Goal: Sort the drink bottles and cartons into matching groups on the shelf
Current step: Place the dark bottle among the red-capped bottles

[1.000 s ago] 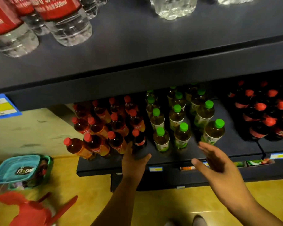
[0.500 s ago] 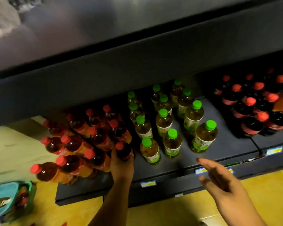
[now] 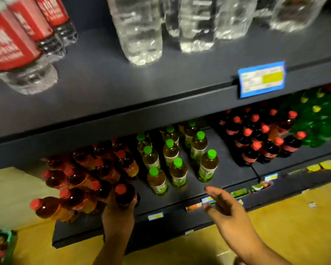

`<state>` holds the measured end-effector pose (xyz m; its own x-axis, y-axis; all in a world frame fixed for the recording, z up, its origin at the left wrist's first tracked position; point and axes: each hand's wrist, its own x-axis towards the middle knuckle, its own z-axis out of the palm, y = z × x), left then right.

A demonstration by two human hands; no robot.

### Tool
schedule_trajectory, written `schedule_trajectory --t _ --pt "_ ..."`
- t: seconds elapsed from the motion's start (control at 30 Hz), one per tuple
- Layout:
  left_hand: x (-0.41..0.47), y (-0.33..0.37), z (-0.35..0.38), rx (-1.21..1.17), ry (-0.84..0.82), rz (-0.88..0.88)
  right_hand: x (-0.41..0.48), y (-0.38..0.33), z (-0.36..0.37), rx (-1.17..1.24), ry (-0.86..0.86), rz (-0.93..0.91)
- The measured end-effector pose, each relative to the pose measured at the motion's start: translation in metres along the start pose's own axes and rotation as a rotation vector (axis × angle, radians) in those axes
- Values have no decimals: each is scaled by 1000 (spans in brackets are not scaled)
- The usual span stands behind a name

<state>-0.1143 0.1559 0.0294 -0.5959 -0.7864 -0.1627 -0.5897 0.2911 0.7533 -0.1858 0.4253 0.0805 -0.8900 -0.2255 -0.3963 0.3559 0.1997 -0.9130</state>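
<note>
on the dark lower shelf (image 3: 225,166), a dark red-capped plastic bottle (image 3: 125,196) is gripped by the left hand (image 3: 118,215) (right hand (image 3: 225,209) spread, empty); best set down upright.

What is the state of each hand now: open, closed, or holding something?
Left hand: grips a dark red-capped bottle.
Right hand: open, fingers straight, holds nothing.

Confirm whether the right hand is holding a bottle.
No: the right hand hovers open before the lower shelf, fingers straight, gripping nothing.
</note>
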Motion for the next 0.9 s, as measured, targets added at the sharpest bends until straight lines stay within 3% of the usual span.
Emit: schedule_trajectory --t 0.43,0.73,0.9 --pt "-91 67 -51 -34 36 149 -9 -43 -52 -231 -220 -160" --pt "-158 146 25 -65 11 160 5 -36 -134 -246 -325 -162" --pt "-200 205 79 -121 -104 162 14 -37 -184 -257 -351 -228"
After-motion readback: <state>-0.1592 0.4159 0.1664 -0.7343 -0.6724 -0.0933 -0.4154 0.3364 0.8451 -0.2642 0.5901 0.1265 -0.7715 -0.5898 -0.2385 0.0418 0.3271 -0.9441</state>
